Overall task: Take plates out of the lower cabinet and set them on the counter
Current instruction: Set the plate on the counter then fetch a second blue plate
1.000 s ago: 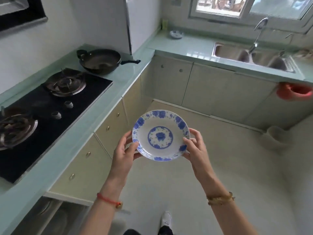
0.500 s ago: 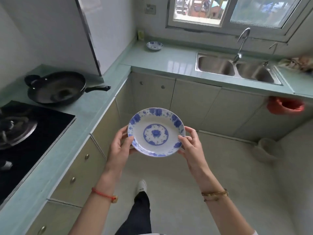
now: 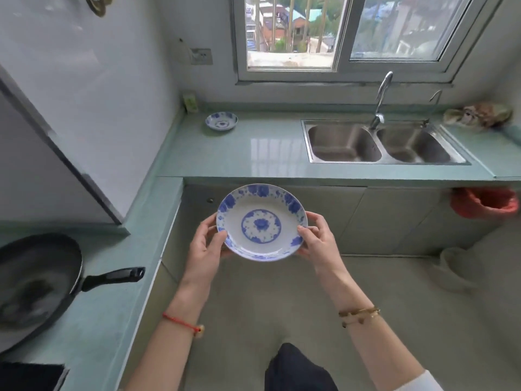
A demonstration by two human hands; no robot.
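The pale green bench (image 3: 276, 153) runs under the window (image 3: 338, 35) and turns a corner toward the camera, and everything here is placed against it. Sunk into its right part is a steel double sink (image 3: 377, 145) with a curved tap (image 3: 380, 100) behind it. On the near arm of the bench, to the left, lies a black frying pan (image 3: 33, 286), its handle pointing out over the front edge.

In front of the bench, below its front edge and above the floor, a plate (image 3: 262, 222) is held in the air, face up and tipped slightly toward the camera. It is round and white with a shallow well; a band of blue flowers runs around the rim and a blue ringed rosette sits in the centre (the glaze looks glossy). The left hand (image 3: 207, 249) grips its left edge, thumb on the rim and fingers underneath; the right hand (image 3: 320, 244) grips the right edge the same way, so both hands are closed around the plate.

At the back of the bench, near the corner and left of the sink, a smaller dish (image 3: 221, 121) with the same blue pattern rests on the surface. The left wrist carries a red cord (image 3: 183, 324), the right a gold bracelet (image 3: 359, 314).
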